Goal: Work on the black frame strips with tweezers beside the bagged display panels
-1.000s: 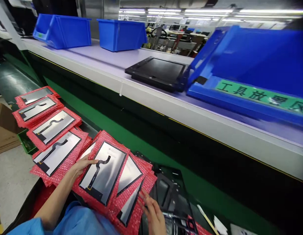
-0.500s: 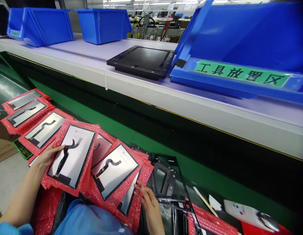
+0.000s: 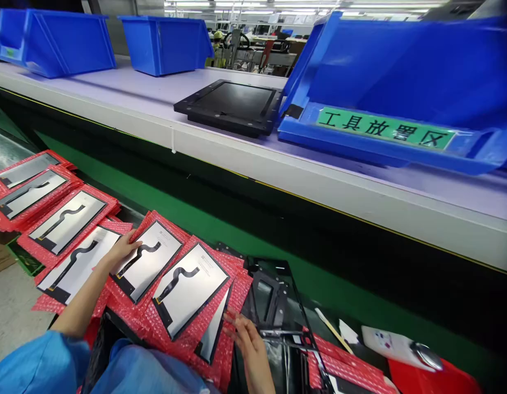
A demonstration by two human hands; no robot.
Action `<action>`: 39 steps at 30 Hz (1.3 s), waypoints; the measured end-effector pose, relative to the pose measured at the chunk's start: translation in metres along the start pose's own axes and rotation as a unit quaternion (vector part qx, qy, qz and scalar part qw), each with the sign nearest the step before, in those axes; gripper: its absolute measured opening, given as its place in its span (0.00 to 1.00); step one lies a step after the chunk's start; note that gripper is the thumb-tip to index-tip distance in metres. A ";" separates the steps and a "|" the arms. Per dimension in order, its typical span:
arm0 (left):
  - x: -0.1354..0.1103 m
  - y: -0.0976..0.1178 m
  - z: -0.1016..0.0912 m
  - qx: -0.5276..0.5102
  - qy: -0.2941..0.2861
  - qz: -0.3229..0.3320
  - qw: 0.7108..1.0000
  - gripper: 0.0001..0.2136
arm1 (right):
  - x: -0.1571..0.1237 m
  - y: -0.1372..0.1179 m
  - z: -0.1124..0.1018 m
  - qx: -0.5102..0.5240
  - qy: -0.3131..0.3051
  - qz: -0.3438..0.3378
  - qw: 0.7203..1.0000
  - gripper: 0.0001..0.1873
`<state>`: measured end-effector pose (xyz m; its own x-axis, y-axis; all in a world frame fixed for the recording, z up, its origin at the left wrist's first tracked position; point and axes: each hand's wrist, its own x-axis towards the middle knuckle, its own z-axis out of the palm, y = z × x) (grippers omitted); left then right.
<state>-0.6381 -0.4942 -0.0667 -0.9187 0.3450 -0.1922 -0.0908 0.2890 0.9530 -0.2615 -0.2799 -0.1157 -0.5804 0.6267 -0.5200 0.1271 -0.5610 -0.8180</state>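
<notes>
The left grip reaches up and rightward from a blue sleeve, the forearm slanting across the lower left, its thumb laid on the upper left edge of a panel; the other fingers meet the red wrap at that edge, and whether they pinch beneath it cannot be told. That panel lies just right of this grip; the left panel lies to its left, partly behind the forearm. The right grip rises from below, fingers loosely bent and spread, fingertips at the right edge of a half-covered panel. The middle panel overlaps that one, between both grips. Black frames sit beyond the right grip, slightly rightward.
</notes>
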 end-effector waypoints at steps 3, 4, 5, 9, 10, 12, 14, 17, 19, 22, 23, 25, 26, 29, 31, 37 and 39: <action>-0.023 -0.006 0.030 0.116 0.008 0.081 0.990 0.21 | 0.000 -0.001 0.002 0.000 -0.006 -0.004 1.000 0.21; -0.032 -0.010 0.043 0.148 0.002 0.103 0.984 0.19 | 0.000 -0.003 0.005 0.002 -0.014 -0.008 1.000 0.20; -0.042 -0.014 0.059 0.177 -0.013 0.121 0.977 0.16 | 0.000 -0.005 0.008 0.005 -0.022 -0.012 1.000 0.19; -0.070 -0.029 0.120 0.262 -0.075 0.150 0.950 0.10 | 0.001 -0.012 0.023 0.026 -0.047 -0.028 0.998 0.17; -0.074 -0.031 0.132 0.280 -0.078 0.149 0.945 0.09 | 0.002 -0.013 0.025 0.027 -0.049 -0.033 0.998 0.17; -0.077 -0.034 0.149 0.311 -0.076 0.142 0.937 0.09 | 0.004 -0.013 0.029 0.023 -0.046 -0.043 0.998 0.17; -0.077 -0.034 0.158 0.334 -0.069 0.132 0.931 0.09 | 0.005 -0.013 0.031 0.016 -0.042 -0.049 0.998 0.18; -0.076 -0.034 0.163 0.350 -0.065 0.118 0.927 0.08 | 0.004 -0.014 0.032 0.011 -0.042 -0.049 0.998 0.18; -0.077 -0.034 0.163 0.346 -0.070 0.115 0.929 0.08 | 0.003 -0.016 0.032 0.012 -0.035 -0.047 0.998 0.19; -0.080 -0.036 0.166 0.323 -0.080 0.115 0.936 0.07 | 0.005 -0.023 0.029 0.009 -0.018 -0.047 0.999 0.21; -0.082 -0.036 0.168 0.314 -0.083 0.115 0.939 0.07 | 0.007 -0.027 0.027 0.007 -0.011 -0.050 0.999 0.21; -0.087 -0.037 0.174 0.296 -0.088 0.117 0.944 0.07 | 0.014 -0.034 0.020 0.000 0.003 -0.057 0.998 0.22; -0.089 -0.038 0.177 0.287 -0.092 0.120 0.946 0.07 | 0.018 -0.038 0.016 -0.005 0.010 -0.060 0.998 0.22; -0.096 -0.038 0.185 0.265 -0.099 0.131 0.950 0.07 | 0.030 -0.047 0.004 -0.018 0.016 -0.064 0.998 0.22; -0.100 -0.037 0.185 0.251 -0.102 0.142 0.952 0.07 | 0.034 -0.048 -0.001 -0.026 0.016 -0.065 0.997 0.23; -0.114 -0.038 0.127 0.216 -0.051 0.165 0.961 0.10 | 0.025 -0.041 -0.004 -0.038 0.036 -0.090 0.995 0.24; -0.123 -0.045 0.090 0.211 0.014 0.149 0.966 0.12 | 0.018 -0.039 -0.003 -0.043 0.059 -0.113 0.991 0.23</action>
<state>-0.4867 -0.4693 -0.1070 -0.8904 0.4467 0.0874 0.3386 0.5215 0.7832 -0.2744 -0.2449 -0.0942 -0.5039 0.7932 -0.3419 0.0748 -0.3543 -0.9322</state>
